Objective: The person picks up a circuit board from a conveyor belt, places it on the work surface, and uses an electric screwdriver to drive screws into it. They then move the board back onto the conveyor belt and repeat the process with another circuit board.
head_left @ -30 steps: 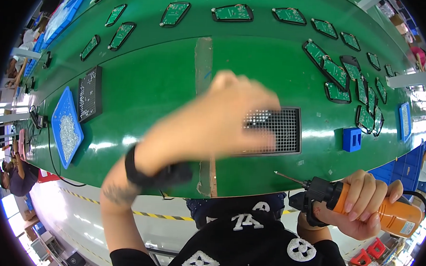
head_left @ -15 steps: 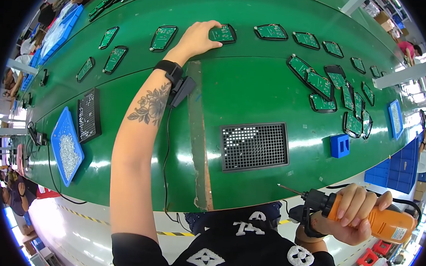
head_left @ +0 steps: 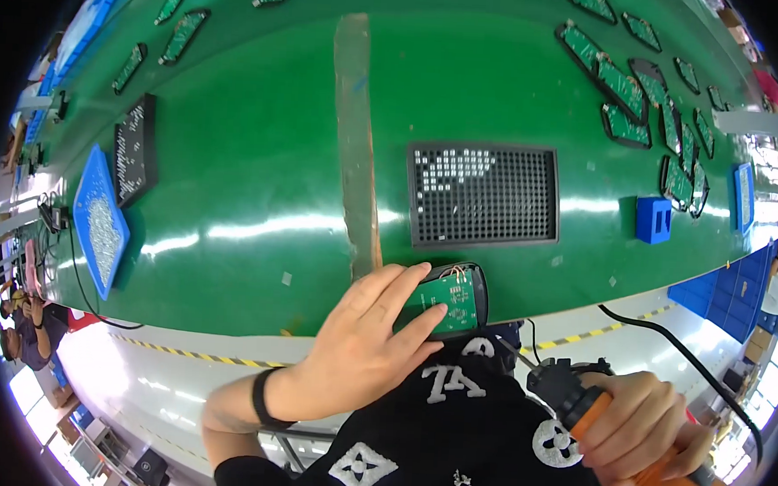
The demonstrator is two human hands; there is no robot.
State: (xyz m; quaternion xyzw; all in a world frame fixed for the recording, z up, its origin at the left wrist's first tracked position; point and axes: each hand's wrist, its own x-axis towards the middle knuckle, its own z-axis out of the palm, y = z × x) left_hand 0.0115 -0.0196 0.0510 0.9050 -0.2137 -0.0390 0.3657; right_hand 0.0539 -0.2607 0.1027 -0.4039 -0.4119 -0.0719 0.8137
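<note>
At the table's near edge, my left hand grips a green circuit board set in a black casing. The fingers lie over the board's left part and hide it; thin wires show at its top. My right hand is wrapped around an orange and black electric screwdriver, off the table edge to the right of the board. Its thin bit points up and left, toward the board but apart from it. Just beyond the board lies a black perforated tray with small whitish pieces in some of its upper-left holes.
Several cased boards lie piled at the right, others at the far left. A blue block with slots stands right of the tray. At left are a blue tray of small pieces and another black tray. A black cable hangs at right.
My left hand has brought the cased board from the far side of the table to the near edge. The screwdriver has shifted slightly lower, and the view has tilted downward.
</note>
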